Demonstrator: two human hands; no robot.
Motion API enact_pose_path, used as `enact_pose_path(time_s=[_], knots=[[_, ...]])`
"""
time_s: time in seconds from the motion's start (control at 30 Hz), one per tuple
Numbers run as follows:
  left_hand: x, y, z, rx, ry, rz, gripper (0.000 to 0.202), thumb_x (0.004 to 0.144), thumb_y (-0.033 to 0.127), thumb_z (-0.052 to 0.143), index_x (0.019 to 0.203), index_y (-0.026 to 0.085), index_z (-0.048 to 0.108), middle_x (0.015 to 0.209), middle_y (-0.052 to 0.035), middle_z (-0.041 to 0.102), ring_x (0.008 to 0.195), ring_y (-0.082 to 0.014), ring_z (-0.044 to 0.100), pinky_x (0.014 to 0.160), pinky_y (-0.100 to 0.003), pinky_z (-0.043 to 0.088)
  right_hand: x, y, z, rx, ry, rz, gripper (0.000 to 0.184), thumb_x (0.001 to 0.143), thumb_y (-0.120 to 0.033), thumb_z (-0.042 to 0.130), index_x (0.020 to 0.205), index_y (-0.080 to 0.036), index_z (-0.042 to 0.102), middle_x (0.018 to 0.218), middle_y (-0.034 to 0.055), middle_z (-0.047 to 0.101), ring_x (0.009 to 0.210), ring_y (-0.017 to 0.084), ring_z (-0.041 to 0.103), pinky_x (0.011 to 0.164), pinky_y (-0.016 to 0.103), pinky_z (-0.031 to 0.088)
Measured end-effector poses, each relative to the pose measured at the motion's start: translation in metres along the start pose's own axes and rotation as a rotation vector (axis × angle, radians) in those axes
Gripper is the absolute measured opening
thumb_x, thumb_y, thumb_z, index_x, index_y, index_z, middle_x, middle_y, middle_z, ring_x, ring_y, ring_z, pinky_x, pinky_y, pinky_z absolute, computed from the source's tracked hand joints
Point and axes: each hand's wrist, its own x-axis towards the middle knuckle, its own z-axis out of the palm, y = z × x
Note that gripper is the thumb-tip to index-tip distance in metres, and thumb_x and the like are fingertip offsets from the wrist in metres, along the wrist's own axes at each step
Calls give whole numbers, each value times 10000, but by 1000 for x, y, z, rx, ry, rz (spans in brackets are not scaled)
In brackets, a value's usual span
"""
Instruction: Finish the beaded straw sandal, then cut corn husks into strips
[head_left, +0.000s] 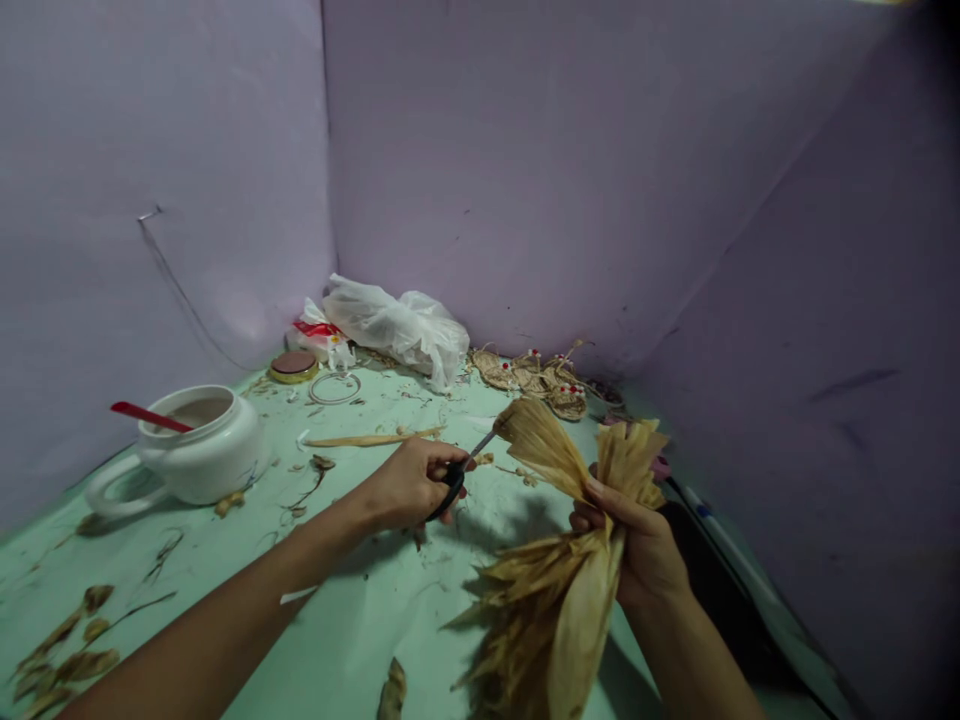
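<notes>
My left hand (409, 485) is closed round the black handle of a pair of scissors (453, 488). The scissors' blades point up and to the right, and their tips meet the browned edge of a dried husk (544, 440). My right hand (646, 548) grips a bundle of dry, tan, corn-husk-like leaves (585, 620) at its pinched middle. Some leaves fan out above my fingers; longer, darker ones hang below toward the near edge of the view. Whether the blades are apart is hard to make out.
A white pot (202, 470) with a red-handled utensil (150, 416) stands at the left. Toward the back lie a round tin (294, 366), a white plastic bag (409, 325) and woven pieces with red and white beads (529, 375). Dry scraps (86, 665) litter the green tabletop (337, 640).
</notes>
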Motion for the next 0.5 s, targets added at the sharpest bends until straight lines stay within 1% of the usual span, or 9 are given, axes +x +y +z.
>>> enact_pose_path(time_s=[0.07, 0.13, 0.2, 0.3, 0.37, 0.5], knots=[[1, -4, -1, 16, 4, 87, 324, 592, 139, 536, 910, 111, 591, 752, -32, 603, 571, -125, 560, 482, -208, 426, -1, 0, 1, -2, -3, 50, 302, 387, -87, 764, 614, -142, 572, 408, -83, 478, 309, 32, 406, 315, 142, 410], [3, -8, -3, 52, 18, 168, 315, 599, 147, 566, 910, 113, 600, 785, -33, 609, 672, -145, 571, 567, -215, 440, -3, 0, 3, -23, 0, 122, 285, 393, -89, 761, 596, -137, 567, 389, -77, 470, 306, 37, 415, 317, 142, 411], [5, -13, -4, 82, 36, 200, 309, 611, 164, 583, 915, 115, 606, 799, -34, 611, 736, -161, 569, 602, -215, 437, -4, 0, 4, -45, 5, 191, 269, 406, -86, 753, 601, -133, 574, 378, -72, 470, 303, 42, 426, 322, 143, 413], [7, -16, -4, 96, 67, 198, 290, 623, 173, 584, 906, 119, 610, 781, -30, 610, 733, -160, 564, 582, -208, 428, -4, 0, 4, -78, 0, 257, 220, 452, -96, 732, 598, -137, 572, 352, -72, 453, 294, 54, 431, 318, 151, 405], [7, -15, -2, 88, 77, 177, 275, 623, 164, 570, 892, 119, 610, 750, -23, 605, 668, -142, 559, 529, -200, 417, -3, -1, 3, -89, -3, 280, 194, 476, -107, 720, 581, -145, 561, 338, -70, 444, 293, 64, 434, 318, 161, 402], [3, -7, 2, 17, 67, 62, 271, 627, 134, 498, 881, 117, 589, 691, -22, 594, 527, -106, 525, 430, -187, 387, 0, -1, 0, -83, 1, 286, 194, 474, -98, 715, 587, -150, 566, 346, -64, 460, 298, 65, 445, 330, 160, 406]])
